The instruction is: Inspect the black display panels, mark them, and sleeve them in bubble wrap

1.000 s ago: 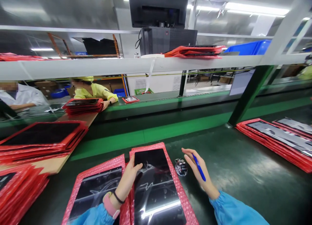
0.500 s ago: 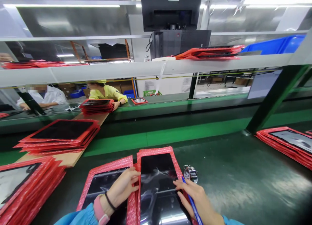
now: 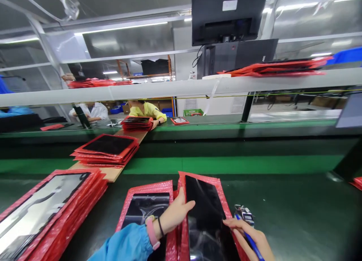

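A glossy black screen panel on a red bubble-wrap sheet lies in front of me. My left hand grips its left edge, thumb over the front and the fingers partly hidden behind. My right hand has a blue pen between its fingers, and its fingertips touch the panel's right edge. Left of this panel, partly under my left arm, lies a second black panel on red bubble wrap. A small metallic device rests just beyond my right hand.
A tall stack of red-wrapped panels stands at the left. Another stack sits on a wooden board bridging to the far bench, where a person in yellow handles a further stack. A monitor stands above the shelf.
My view has swung left. My left hand's thumb has come over the panel's face, and the panel is now turned and tilted slightly. My right hand keeps the pen at the right edge.
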Tool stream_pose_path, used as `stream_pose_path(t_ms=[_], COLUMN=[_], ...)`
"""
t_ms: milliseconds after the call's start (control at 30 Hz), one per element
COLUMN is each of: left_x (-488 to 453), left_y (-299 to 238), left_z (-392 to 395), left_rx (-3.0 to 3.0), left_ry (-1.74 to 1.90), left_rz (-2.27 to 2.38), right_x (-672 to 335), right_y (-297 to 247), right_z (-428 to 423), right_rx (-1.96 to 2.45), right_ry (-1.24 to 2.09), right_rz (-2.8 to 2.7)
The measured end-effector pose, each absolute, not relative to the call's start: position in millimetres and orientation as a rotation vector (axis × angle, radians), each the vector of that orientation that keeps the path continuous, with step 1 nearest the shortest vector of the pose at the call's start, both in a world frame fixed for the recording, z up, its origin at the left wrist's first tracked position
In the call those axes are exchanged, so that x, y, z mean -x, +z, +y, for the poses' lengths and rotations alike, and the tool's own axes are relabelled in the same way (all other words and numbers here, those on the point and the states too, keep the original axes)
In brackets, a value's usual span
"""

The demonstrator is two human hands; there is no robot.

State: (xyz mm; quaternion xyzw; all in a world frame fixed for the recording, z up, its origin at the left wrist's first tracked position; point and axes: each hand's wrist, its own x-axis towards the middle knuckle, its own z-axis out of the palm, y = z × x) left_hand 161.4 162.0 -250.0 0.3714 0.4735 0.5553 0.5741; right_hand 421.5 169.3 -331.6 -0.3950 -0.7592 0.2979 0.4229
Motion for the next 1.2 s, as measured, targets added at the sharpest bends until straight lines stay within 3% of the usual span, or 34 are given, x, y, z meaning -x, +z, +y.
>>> stream_pose_path(t_ms=[233, 433, 667, 833, 1000, 1200], left_x=[-100.1, -8.4, 25.2, 25.4, -57.1, -140.3], left_y=[-240.6, -249.9, -273.6, -244.4, -229.8, -252.9], left_z=[112.5, 66.2, 61.2, 81.8, 102.2, 125.7], left_rx=[-0.715, -0.531, -0.691, -0.902, -0.809, -0.695], left_ry=[1.294, 1.343, 1.363, 1.501, 1.324, 1.099], left_rz=[1.026, 1.210, 1.616, 1.976, 1.421, 1.283], right_x=[-427.9, -419.2, -394.8, -386.5, -383.7, -380.3], right_y=[-323.1, -317.1, -317.2, -314.3, -320.8, -325.6], right_z=[169.5, 163.3, 155.0, 145.5, 137.1, 134.3], right_rx=[1.079, 1.048, 0.876, 1.031, 1.251, 1.364], right_ry=[0.858, 1.153, 1.540, 1.371, 1.132, 0.893], right_rz=[-1.721, -1.511, -1.183, -1.441, -1.647, -1.777])
